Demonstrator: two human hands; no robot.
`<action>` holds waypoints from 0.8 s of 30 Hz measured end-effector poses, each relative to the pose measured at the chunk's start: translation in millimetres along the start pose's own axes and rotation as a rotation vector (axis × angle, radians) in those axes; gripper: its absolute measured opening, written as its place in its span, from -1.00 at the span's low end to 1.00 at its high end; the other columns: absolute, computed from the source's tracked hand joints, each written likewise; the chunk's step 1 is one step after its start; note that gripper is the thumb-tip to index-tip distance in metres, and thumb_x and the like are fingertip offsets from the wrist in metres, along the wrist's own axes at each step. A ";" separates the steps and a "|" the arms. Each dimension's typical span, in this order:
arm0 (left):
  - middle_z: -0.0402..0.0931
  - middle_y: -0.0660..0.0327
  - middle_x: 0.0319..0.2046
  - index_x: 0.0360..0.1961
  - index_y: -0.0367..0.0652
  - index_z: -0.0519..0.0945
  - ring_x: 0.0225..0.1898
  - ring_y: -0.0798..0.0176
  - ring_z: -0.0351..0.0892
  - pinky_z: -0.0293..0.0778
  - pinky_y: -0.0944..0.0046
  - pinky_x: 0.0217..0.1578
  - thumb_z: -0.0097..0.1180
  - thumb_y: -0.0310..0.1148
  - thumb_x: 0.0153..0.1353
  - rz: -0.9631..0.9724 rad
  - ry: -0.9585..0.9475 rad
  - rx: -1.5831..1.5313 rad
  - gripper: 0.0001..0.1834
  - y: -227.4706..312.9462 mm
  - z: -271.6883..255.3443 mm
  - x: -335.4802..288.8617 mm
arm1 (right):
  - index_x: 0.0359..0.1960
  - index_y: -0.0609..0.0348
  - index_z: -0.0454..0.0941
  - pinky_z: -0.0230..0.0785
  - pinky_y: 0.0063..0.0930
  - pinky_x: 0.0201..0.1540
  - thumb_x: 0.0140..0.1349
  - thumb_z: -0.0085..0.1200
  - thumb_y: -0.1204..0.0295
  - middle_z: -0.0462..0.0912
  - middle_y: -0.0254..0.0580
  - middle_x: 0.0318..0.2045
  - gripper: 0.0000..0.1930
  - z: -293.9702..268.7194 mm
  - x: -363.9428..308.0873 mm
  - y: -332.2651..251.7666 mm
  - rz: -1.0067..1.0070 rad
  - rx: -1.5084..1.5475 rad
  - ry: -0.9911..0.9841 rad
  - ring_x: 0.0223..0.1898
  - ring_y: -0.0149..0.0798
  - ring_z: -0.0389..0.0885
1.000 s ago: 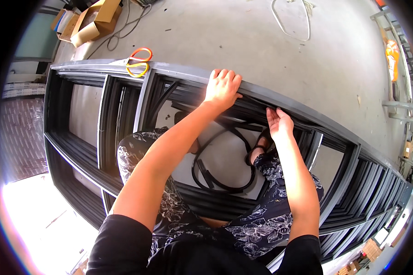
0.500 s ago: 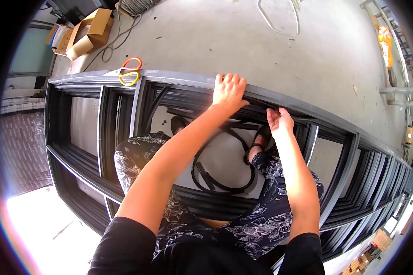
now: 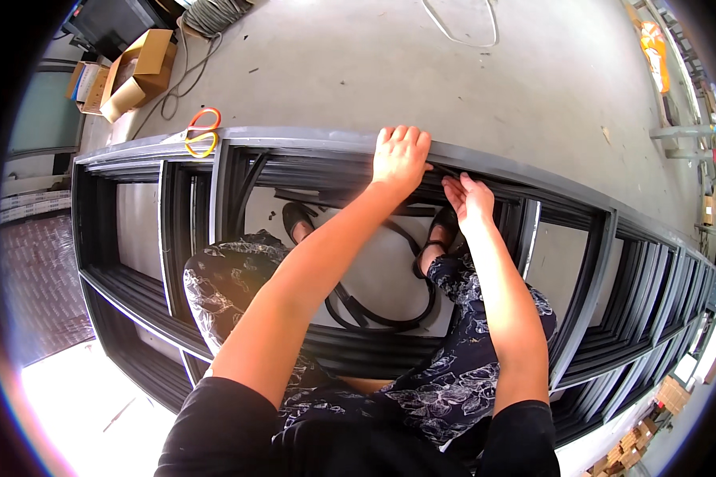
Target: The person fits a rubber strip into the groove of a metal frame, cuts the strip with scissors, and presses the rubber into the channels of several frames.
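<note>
My left hand (image 3: 402, 161) is closed over the far rail of the uppermost dark grey metal frame (image 3: 310, 141), fingers on the outer side and thumb toward the inside. Just right of it, my right hand (image 3: 471, 200) pinches a thin black rubber strip at that rail's inner edge; the fingertips partly hide it. More black strip (image 3: 406, 324) lies looped on the floor between my feet, inside the frame opening. Scissors (image 3: 202, 145) with one orange and one yellow handle loop rest on the rail to the left.
Several similar frames are stacked beneath, with crossbars (image 3: 585, 298) on both sides of my legs. Open cardboard boxes (image 3: 139, 77) and a coil of grey cord (image 3: 215, 16) stand at the far left. A metal rack (image 3: 684, 133) with an orange bag lines the right side.
My right hand has shifted slightly left along the rail, closer to my left hand. My left hand keeps its hold on the frame. The view has shifted a little.
</note>
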State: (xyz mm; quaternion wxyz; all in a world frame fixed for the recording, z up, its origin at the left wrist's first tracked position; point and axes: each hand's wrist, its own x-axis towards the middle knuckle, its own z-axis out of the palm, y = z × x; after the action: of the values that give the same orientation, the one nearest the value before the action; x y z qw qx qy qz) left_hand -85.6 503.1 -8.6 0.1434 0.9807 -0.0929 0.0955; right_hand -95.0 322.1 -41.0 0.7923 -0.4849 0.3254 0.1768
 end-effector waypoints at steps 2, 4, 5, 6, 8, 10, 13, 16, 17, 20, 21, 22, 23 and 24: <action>0.48 0.27 -0.27 -0.20 -0.07 0.50 -0.09 0.16 0.48 0.28 0.11 0.02 0.47 -0.13 -0.16 0.001 0.046 0.021 -0.48 -0.9 1.5 -0.8 | -0.20 0.34 0.39 0.67 -0.39 -0.26 0.38 -0.01 0.45 0.66 0.13 -0.27 -0.85 1.6 -1.1 -3.6 0.031 0.043 0.009 -0.27 -0.09 0.72; 0.48 0.27 -0.27 -0.21 -0.07 0.50 -0.08 0.16 0.48 0.28 0.11 0.02 0.46 -0.10 -0.13 0.016 0.045 0.039 -0.48 0.3 2.6 -0.5 | -0.19 0.36 0.40 0.68 -0.39 -0.28 0.37 0.00 0.45 0.66 0.13 -0.27 -0.82 -0.1 -4.6 -11.7 0.084 0.083 0.061 -0.28 -0.08 0.72; 0.48 0.27 -0.27 -0.21 -0.07 0.50 -0.08 0.16 0.47 0.27 0.10 0.02 0.46 -0.09 -0.14 0.004 0.026 0.044 -0.48 0.0 2.2 -0.4 | -0.18 0.39 0.41 0.69 -0.39 -0.31 0.35 0.02 0.44 0.66 0.14 -0.28 -0.80 -1.0 -4.5 -16.1 0.138 0.118 0.110 -0.29 -0.06 0.73; 0.48 0.27 -0.26 -0.21 -0.06 0.50 -0.08 0.16 0.47 0.27 0.10 0.03 0.46 -0.08 -0.14 -0.009 0.006 0.049 -0.48 0.0 2.1 0.0 | -0.17 0.43 0.42 0.70 -0.40 -0.37 0.33 0.04 0.46 0.65 0.17 -0.28 -0.78 -3.6 1.1 -17.5 0.137 0.145 0.158 -0.31 -0.04 0.73; 0.49 0.27 -0.26 -0.21 -0.06 0.51 -0.08 0.16 0.47 0.26 0.08 0.05 0.46 -0.07 -0.15 -0.010 0.019 0.039 -0.47 10.1 -3.6 3.2 | -0.21 0.41 0.43 0.70 -0.42 -0.39 0.31 0.05 0.48 0.65 0.20 -0.29 -0.82 -13.6 9.2 -21.6 0.101 0.107 0.144 -0.33 -0.04 0.73; 0.49 0.27 -0.26 -0.20 -0.06 0.51 -0.08 0.16 0.48 0.25 0.07 0.06 0.47 -0.06 -0.16 -0.017 0.029 0.034 -0.46 17.4 -0.9 5.3 | -0.23 0.41 0.43 0.70 -0.42 -0.39 0.30 0.06 0.50 0.65 0.20 -0.30 -0.83 -18.8 10.5 -19.3 0.060 0.111 0.136 -0.33 -0.04 0.73; 0.50 0.27 -0.28 -0.17 -0.07 0.53 -0.07 0.16 0.48 0.23 0.03 0.09 0.47 -0.06 -0.17 -0.024 0.036 -0.011 -0.44 22.5 7.7 6.0 | -0.27 0.39 0.42 0.70 -0.43 -0.37 0.29 0.07 0.53 0.65 0.20 -0.32 -0.86 -17.2 6.8 -14.9 -0.004 0.084 0.099 -0.33 -0.04 0.73; 0.50 0.27 -0.28 -0.20 -0.07 0.53 -0.07 0.16 0.48 0.24 0.03 0.09 0.47 -0.06 -0.17 -0.034 0.060 0.009 -0.45 24.1 10.7 8.5 | -0.31 0.38 0.40 0.69 -0.46 -0.33 0.31 0.07 0.53 0.65 0.18 -0.32 -0.86 -18.2 4.2 -17.1 -0.046 0.035 0.069 -0.32 -0.05 0.73; 0.50 0.26 -0.28 -0.23 -0.08 0.52 -0.07 0.15 0.48 0.24 0.04 0.08 0.47 -0.07 -0.16 -0.028 0.067 0.012 -0.48 26.3 9.9 8.7 | -0.31 0.39 0.40 0.69 -0.45 -0.32 0.32 0.08 0.51 0.65 0.18 -0.31 -0.84 -18.9 3.1 -18.0 -0.052 0.006 0.058 -0.31 -0.06 0.73; 0.50 0.24 -0.28 -0.25 -0.09 0.51 -0.07 0.14 0.48 0.26 0.05 0.07 0.46 -0.09 -0.15 -0.029 -0.040 0.059 -0.49 39.7 7.8 12.3 | -0.31 0.40 0.40 0.69 -0.45 -0.30 0.35 0.08 0.46 0.65 0.17 -0.29 -0.79 -24.6 1.4 -19.6 -0.055 -0.027 0.021 -0.30 -0.10 0.73; 0.50 0.23 -0.28 -0.24 -0.09 0.51 -0.07 0.13 0.49 0.27 0.06 0.06 0.46 -0.11 -0.15 0.024 -0.002 0.043 -0.50 46.1 10.5 15.3 | -0.30 0.40 0.40 0.69 -0.45 -0.29 0.35 0.08 0.45 0.65 0.15 -0.29 -0.79 -25.6 2.4 -20.2 -0.048 -0.033 -0.006 -0.31 -0.11 0.72; 0.50 0.23 -0.28 -0.24 -0.10 0.50 -0.07 0.13 0.49 0.27 0.07 0.05 0.46 -0.14 -0.15 0.070 0.036 0.029 -0.50 53.4 14.6 18.2 | -0.29 0.40 0.40 0.69 -0.45 -0.28 0.35 0.09 0.45 0.65 0.13 -0.29 -0.80 -26.0 2.9 -21.3 -0.038 -0.042 -0.036 -0.31 -0.12 0.72; 0.51 0.24 -0.27 -0.23 -0.09 0.50 -0.08 0.14 0.50 0.28 0.09 0.03 0.46 -0.17 -0.16 0.049 -0.026 0.023 -0.51 57.3 20.3 22.7 | -0.24 0.40 0.41 0.69 -0.41 -0.26 0.36 0.08 0.43 0.65 0.11 -0.28 -0.78 -27.0 4.1 -20.7 -0.035 -0.023 -0.078 -0.31 -0.13 0.71; 0.51 0.24 -0.27 -0.23 -0.09 0.50 -0.08 0.14 0.50 0.28 0.09 0.03 0.46 -0.17 -0.16 0.051 -0.025 0.022 -0.51 57.4 23.3 23.2 | -0.24 0.40 0.41 0.69 -0.41 -0.26 0.36 0.08 0.43 0.65 0.11 -0.28 -0.78 -29.6 5.5 -24.7 -0.037 -0.023 -0.077 -0.31 -0.13 0.71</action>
State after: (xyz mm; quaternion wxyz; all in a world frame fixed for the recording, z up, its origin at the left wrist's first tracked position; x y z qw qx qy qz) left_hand -71.6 438.5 -10.4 0.1291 0.9806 -0.1184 0.0879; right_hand -86.6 284.2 -38.1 0.8016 -0.4929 0.2837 0.1846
